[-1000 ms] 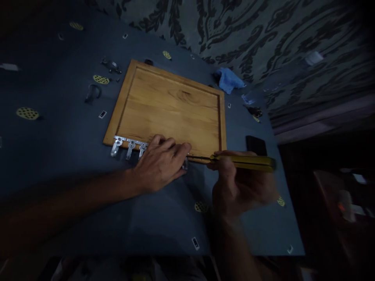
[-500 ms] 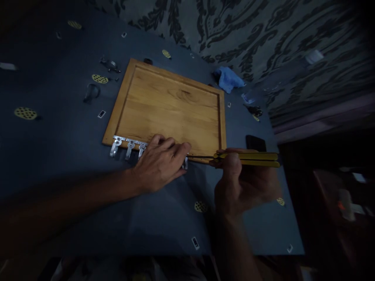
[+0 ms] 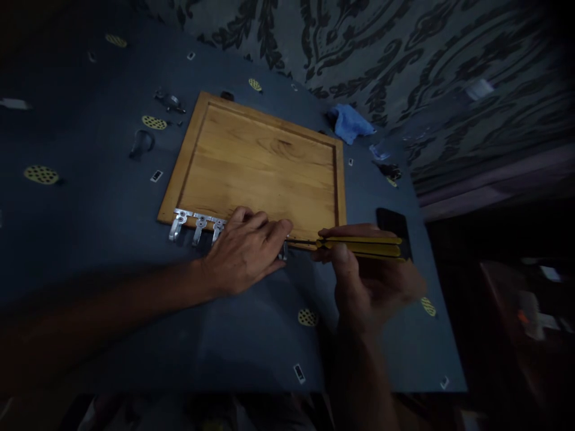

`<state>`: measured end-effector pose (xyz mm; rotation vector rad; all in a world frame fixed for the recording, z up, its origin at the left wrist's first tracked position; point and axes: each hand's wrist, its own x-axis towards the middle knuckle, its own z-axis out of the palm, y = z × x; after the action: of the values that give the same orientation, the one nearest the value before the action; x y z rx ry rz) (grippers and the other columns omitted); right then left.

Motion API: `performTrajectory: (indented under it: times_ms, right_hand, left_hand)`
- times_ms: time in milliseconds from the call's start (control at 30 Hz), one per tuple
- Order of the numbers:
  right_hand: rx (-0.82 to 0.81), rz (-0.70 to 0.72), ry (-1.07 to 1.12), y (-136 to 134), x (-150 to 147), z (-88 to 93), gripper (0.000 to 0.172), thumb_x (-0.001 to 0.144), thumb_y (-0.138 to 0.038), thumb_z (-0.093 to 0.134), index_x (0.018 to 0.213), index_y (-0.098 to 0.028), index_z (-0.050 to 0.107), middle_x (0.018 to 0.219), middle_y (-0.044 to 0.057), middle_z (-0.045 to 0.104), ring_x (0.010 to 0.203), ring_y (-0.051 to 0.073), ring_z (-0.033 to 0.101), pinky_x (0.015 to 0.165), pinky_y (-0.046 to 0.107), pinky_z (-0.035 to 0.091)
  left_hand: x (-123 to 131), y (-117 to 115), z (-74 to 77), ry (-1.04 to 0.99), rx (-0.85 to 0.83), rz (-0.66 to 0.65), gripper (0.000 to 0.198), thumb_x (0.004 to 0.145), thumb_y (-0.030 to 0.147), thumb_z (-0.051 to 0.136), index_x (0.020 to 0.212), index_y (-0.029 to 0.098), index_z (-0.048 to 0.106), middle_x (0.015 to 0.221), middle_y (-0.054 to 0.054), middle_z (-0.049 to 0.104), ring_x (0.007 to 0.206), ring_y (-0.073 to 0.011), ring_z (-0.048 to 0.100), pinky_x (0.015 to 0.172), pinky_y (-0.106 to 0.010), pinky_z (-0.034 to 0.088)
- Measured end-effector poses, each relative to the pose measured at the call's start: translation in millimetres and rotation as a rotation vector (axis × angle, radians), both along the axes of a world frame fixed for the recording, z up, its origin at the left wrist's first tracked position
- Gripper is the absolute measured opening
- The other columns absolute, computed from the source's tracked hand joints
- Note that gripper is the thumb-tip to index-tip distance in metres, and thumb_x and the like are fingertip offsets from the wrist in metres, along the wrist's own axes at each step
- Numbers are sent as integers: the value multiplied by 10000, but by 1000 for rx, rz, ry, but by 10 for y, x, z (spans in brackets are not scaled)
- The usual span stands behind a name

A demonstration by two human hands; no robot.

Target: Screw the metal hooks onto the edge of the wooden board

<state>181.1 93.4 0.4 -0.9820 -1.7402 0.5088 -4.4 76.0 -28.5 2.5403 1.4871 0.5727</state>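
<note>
A framed wooden board (image 3: 265, 161) lies on the dark blue table. Along its near edge runs a metal hook rail (image 3: 202, 222) with several silver hooks. My left hand (image 3: 249, 251) is closed over the rail's right part, fingers bent on the board, and hides some of the hooks. In my right hand (image 3: 377, 281) is a yellow-handled screwdriver (image 3: 363, 244), held level and pointing left. Its thin dark shaft reaches the rail's right end beside my left thumb; the tip is hard to make out.
A black phone-like slab (image 3: 393, 224) lies right of my right hand. Behind the board are a blue cloth (image 3: 353, 123) and a clear plastic piece (image 3: 380, 151). Loose metal hooks (image 3: 169, 100) sit to the left, near a dark curved piece (image 3: 142, 143). The patterned wall (image 3: 359, 54) borders the far side.
My right hand and the screwdriver have shifted slightly left, and the handle appears rotated. My left hand and the board have stayed put.
</note>
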Motion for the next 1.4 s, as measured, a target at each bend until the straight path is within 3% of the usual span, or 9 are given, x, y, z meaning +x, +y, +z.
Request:
performTrajectory:
  times_ms: [133,333,533,667,800,1100,1233,1400]
  right_hand:
    - [-101,33,57,14,38,42,69,929,-253,744,982,-235,785,919,6,777,650,136,700,602,307,591]
    - [-194,98,80,9,67,65,220,960,-361,706,1122,-236,785,1040,63,795,957,227,766,696,340,646]
    - [-174,-35,99,30,54,12,105,894,-333,787,943,-241,790,879,8,786,623,147,697,538,298,583]
    - [-102,-72,153,49,-6,-16,139,818,-320,862,864,-241,757,817,-17,749,620,140,691,503,274,545]
    - [-141,-71,186,36,-56,-7,150,826,-320,856,877,-234,745,814,-18,743,553,121,666,433,247,535]
    - [-230,47,121,30,56,37,186,921,-355,764,1069,-246,792,959,29,796,662,149,731,614,307,642]
    - [-214,18,127,24,41,43,107,901,-334,784,918,-228,779,948,28,777,607,126,688,535,272,601]
    - [-162,-34,125,0,-18,10,92,884,-294,803,918,-231,746,854,-14,737,485,84,581,450,242,526]
  left_hand:
    - [-1,-3,8,6,-2,-1,405,982,352,703,1268,141,510,1143,-94,754,1065,-271,648,935,-402,362]
    - [-10,-3,6,12,10,-7,444,983,367,705,1295,127,498,1173,-106,753,1063,-276,646,930,-410,364]
    - [-8,-1,8,0,0,-8,405,978,344,710,1261,135,509,1215,-111,748,1072,-268,648,929,-403,370]
    - [-4,-3,1,-7,9,-3,395,983,344,699,1262,144,505,1194,-104,753,1071,-267,651,947,-405,371]
    - [-5,-4,-8,-12,13,-6,390,991,347,683,1270,143,503,1173,-102,753,1059,-268,653,945,-409,378]
    - [-9,-3,12,5,-11,-9,403,983,343,700,1272,135,512,1217,-115,744,1077,-273,647,949,-406,364]
    - [-3,-6,15,0,-15,-1,394,983,340,696,1272,145,512,1206,-110,747,1085,-273,646,942,-406,367]
    - [4,-8,-2,-10,2,8,374,985,340,687,1257,155,509,1165,-96,755,1057,-266,649,940,-405,370]
